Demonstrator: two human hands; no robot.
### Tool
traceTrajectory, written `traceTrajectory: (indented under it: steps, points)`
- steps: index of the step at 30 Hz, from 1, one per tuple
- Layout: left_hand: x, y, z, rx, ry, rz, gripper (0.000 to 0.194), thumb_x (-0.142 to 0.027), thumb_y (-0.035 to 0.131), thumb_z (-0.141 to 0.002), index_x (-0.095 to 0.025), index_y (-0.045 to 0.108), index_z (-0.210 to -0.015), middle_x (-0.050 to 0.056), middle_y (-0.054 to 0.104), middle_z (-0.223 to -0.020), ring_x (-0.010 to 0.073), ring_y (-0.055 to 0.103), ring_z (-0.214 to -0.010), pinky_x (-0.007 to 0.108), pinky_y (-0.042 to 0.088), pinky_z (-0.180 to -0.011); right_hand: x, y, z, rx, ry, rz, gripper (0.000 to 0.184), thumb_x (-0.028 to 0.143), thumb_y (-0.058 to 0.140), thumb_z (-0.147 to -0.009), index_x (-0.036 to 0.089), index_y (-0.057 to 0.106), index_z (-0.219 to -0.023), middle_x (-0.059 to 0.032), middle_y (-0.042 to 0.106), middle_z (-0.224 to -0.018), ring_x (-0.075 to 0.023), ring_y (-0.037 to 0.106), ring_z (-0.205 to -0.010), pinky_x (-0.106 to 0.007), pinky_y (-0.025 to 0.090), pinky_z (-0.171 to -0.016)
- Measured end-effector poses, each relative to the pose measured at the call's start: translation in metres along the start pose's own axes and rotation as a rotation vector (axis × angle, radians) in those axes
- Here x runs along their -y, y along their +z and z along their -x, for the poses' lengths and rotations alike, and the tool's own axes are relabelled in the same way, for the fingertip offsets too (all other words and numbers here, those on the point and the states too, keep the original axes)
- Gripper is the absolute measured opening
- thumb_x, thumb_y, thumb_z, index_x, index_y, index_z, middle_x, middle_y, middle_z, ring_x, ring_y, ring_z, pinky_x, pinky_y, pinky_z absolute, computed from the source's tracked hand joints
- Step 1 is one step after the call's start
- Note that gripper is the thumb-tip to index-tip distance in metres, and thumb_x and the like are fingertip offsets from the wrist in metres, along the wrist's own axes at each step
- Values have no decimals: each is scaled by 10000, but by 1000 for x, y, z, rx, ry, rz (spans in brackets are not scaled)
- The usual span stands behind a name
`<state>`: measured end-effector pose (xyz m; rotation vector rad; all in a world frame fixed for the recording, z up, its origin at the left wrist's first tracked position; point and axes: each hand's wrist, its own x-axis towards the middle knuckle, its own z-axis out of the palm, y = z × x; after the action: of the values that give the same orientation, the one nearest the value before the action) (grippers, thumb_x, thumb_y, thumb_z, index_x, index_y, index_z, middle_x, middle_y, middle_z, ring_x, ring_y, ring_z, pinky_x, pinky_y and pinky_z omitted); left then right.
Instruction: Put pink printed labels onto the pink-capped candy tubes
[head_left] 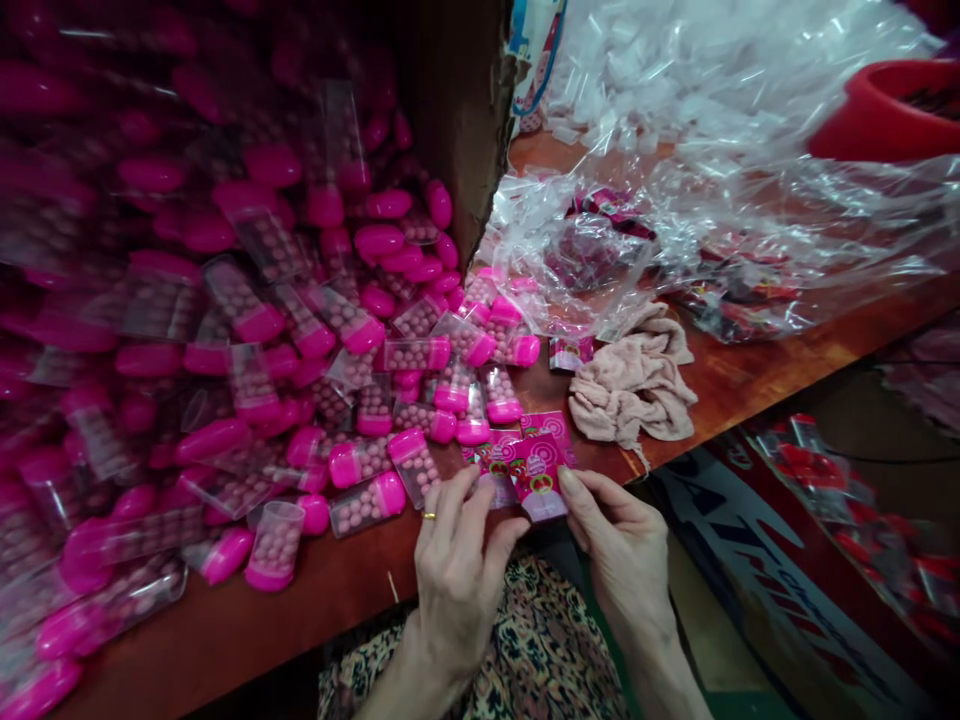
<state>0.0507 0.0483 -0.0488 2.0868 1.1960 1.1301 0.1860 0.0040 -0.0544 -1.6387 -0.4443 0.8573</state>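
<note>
Two hands [457, 585], pink sachet [537, 478] between them, candy tubes [414, 465] beside

Your right hand [622, 560] pinches a pink printed sachet [538, 478], left hand [457, 580] at its lower edge; pink-capped candy tubes [274, 545] heaped beside, on wooden bench [225, 640].

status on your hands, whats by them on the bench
Right hand pinching pink printed card at its edge. Left hand fingertips at the cards beside it. Pink-capped clear tubes heaped on wooden bench, right by left fingers.
</note>
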Motion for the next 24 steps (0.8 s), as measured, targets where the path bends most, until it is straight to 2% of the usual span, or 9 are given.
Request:
traceTrajectory:
  steps: [2, 4, 6, 8, 12, 14, 16, 18, 24]
  points:
    - [-7, -5, -5, 8, -217, 239, 252, -256, 656, -770, -139, 648, -993, 81, 663, -841, 183, 629, -735, 297, 540, -646, 3, 3, 4, 48, 41, -44, 229, 381, 696, -727, 155, 683, -767, 2, 600, -632, -103, 501, -518, -217, 420, -485]
    - [-14, -8, -11, 39, -488, 501, 263, -304, 674, -748, -145, 666, -956, 40, 644, -761, 137, 597, -619, 234, 506, -537, 7, 7, 9, 104, 46, -50, 212, 368, 691, -734, 157, 678, -746, 11, 582, -611, -96, 486, -511, -209, 407, -476]
    - [-18, -8, -19, 66, -707, 712, 247, -304, 695, -721, -148, 684, -913, 31, 659, -765, 133, 604, -645, 228, 507, -578, 11, 11, 14, 164, 22, -18, 192, 352, 686, -741, 160, 679, -730, 14, 578, -611, -93, 477, -515, -202, 400, -476]
    - [-18, -7, -25, 99, -828, 854, 169, -273, 696, -721, -151, 703, -837, 19, 673, -755, 129, 607, -688, 226, 501, -644, 15, 13, 17, 202, -12, 36, 191, 349, 678, -747, 162, 677, -709, 19, 566, -600, -87, 457, -503, -191, 378, -455]
    - [-14, -3, -29, 59, -927, 1020, 90, -236, 703, -713, -151, 713, -686, -15, 640, -618, 93, 551, -583, 198, 465, -578, 19, 15, 20, 227, -87, 99, 242, 396, 626, -777, 162, 684, -759, 18, 547, -562, -90, 435, -471, -193, 364, -425]
    - [-13, -3, -29, 10, -976, 1063, 80, -223, 734, -674, -152, 708, -648, -19, 637, -594, 84, 535, -550, 186, 449, -541, 20, 16, 20, 248, -96, 114, 246, 395, 679, -723, 168, 688, -817, 7, 583, -609, -111, 480, -510, -213, 408, -464]
    - [-14, -4, -28, -11, -1001, 1084, 81, -214, 750, -651, -151, 704, -629, -23, 637, -593, 76, 532, -542, 175, 439, -531, 20, 18, 22, 275, -87, 142, 210, 352, 727, -681, 174, 682, -784, 5, 599, -652, -127, 516, -572, -229, 439, -528]
    - [-15, -6, -28, -25, -1009, 1090, 76, -197, 758, -637, -151, 700, -624, -30, 629, -587, 68, 529, -539, 165, 433, -530, 20, 22, 24, 294, -81, 162, 157, 321, 709, -713, 172, 659, -707, 16, 575, -640, -122, 509, -599, -227, 436, -564]
    - [-15, -13, -29, -32, -1038, 1164, 118, -144, 759, -614, -148, 662, -547, -42, 597, -515, 52, 491, -475, 149, 415, -484, 22, 27, 31, 364, -139, 217, 252, 333, 594, -827, 166, 589, -639, 38, 472, -588, -95, 426, -552, -202, 370, -506]
